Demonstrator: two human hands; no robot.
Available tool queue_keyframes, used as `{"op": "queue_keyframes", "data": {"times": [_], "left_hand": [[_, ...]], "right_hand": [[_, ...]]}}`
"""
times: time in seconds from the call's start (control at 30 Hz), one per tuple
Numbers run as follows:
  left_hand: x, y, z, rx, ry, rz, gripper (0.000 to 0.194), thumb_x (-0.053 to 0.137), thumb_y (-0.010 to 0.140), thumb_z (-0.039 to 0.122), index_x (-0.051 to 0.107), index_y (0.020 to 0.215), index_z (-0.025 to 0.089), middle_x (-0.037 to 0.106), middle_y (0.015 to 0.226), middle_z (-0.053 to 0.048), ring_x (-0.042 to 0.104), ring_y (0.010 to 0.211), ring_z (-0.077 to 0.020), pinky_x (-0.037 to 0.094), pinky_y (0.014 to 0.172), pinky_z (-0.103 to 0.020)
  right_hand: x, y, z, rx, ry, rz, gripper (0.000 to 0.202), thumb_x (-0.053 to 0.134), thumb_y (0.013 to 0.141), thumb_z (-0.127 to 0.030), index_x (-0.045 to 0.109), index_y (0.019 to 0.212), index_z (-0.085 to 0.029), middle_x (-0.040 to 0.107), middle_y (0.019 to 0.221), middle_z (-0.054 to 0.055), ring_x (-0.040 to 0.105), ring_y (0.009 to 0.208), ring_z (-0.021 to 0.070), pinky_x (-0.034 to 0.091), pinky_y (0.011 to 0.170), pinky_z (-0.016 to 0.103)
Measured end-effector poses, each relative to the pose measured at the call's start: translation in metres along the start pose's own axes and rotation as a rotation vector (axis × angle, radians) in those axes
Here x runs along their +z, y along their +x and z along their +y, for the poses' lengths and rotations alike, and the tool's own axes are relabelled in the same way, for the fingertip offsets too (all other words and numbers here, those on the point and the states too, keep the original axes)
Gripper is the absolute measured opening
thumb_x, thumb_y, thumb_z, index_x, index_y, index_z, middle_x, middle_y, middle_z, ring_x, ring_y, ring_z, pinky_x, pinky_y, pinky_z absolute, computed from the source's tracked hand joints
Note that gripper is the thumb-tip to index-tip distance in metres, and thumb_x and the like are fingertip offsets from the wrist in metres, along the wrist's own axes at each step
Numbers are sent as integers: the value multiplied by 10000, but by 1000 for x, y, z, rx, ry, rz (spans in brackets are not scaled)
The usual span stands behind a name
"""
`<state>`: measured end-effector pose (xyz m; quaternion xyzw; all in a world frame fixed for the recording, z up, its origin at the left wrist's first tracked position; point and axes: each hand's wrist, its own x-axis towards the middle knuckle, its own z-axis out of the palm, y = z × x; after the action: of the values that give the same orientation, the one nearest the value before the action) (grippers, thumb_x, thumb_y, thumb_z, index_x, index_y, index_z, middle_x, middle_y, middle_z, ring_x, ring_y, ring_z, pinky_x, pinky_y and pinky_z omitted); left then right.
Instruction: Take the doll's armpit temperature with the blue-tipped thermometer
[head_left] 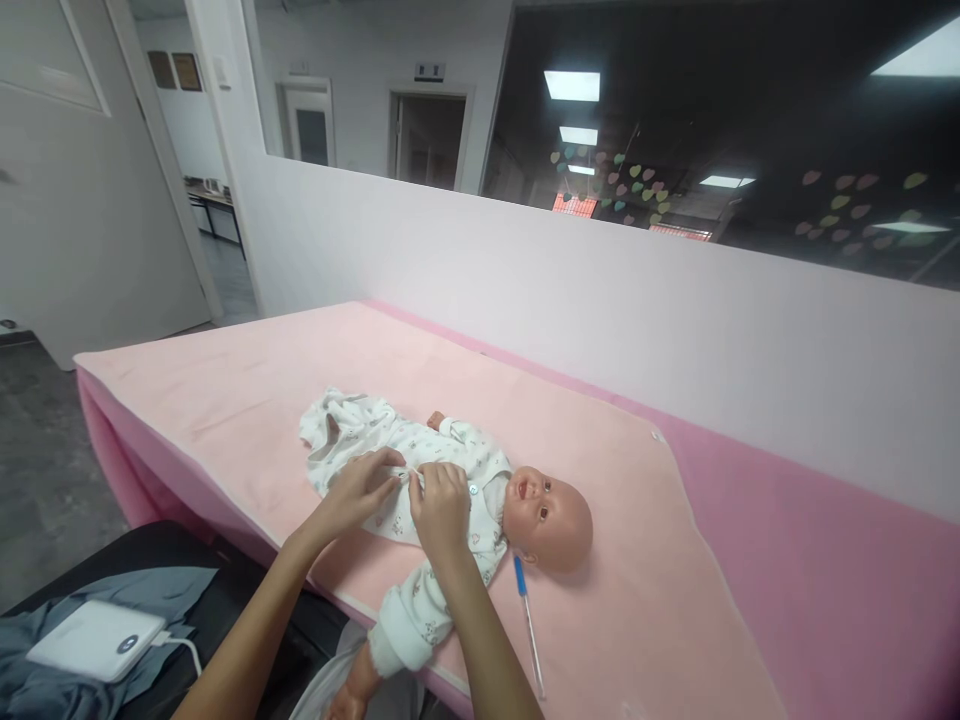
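Note:
A baby doll (555, 522) lies on its back on a pink sheet, its bare head towards the right. It wears a white patterned baby bodysuit (386, 430) with a round button (473, 490) near the chest. My left hand (364, 490) pinches the bodysuit's front with bent fingers. Close beside it, my right hand (441, 500) is closed on the same front edge, thumb and fingertips together. What lies exactly between the fingertips is partly hidden. One sleeved doll arm (412, 620) hangs over the near table edge under my right forearm.
A thin clear rod with a blue end (520, 577) lies below the doll's head. The pink-covered table (225, 400) runs along a white wall with a window above. At lower left, a white power bank (97, 640) with a cable rests on grey cloth over a black seat.

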<state>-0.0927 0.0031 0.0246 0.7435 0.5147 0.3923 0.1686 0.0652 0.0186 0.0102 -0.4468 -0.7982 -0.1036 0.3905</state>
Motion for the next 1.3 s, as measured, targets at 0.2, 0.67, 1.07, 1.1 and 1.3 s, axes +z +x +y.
{"op": "queue_keyframes", "data": {"times": [0.2,0.67,1.07,1.1,1.3], "left_hand": [[5,2,-8,-1,19,15,212,439,821,320,535,977,214,630,988,-38,573,923,-211,393,881,-373],[8,0,-17,-17,-140,40,202,494,819,324,533,970,195,611,958,-55,565,894,-196,449,754,-304],[4,1,-7,-47,-132,29,233,506,809,370,610,912,188,658,896,-39,595,790,-178,471,691,-279],[3,1,-7,-56,-158,34,250,506,809,385,615,915,186,661,908,-45,600,812,-185,478,703,-282],[-3,9,-13,-103,-116,72,263,528,787,430,633,849,198,676,851,-32,604,759,-181,474,664,-264]], "right_hand": [[-2,1,0,-10,-7,-7,134,461,877,-243,496,753,-206,574,717,20,535,718,171,387,719,322],[-1,0,-1,-3,-9,5,151,468,877,-254,496,736,-206,576,707,23,536,705,174,383,707,322],[0,1,0,32,40,2,100,475,876,-245,526,802,-204,596,740,29,548,731,179,394,724,321],[-1,1,0,35,47,12,79,479,873,-243,529,827,-202,601,753,30,550,738,177,397,729,318],[-2,-2,-1,62,86,75,92,460,872,-217,540,835,-190,600,745,22,543,721,159,403,718,297]]}}
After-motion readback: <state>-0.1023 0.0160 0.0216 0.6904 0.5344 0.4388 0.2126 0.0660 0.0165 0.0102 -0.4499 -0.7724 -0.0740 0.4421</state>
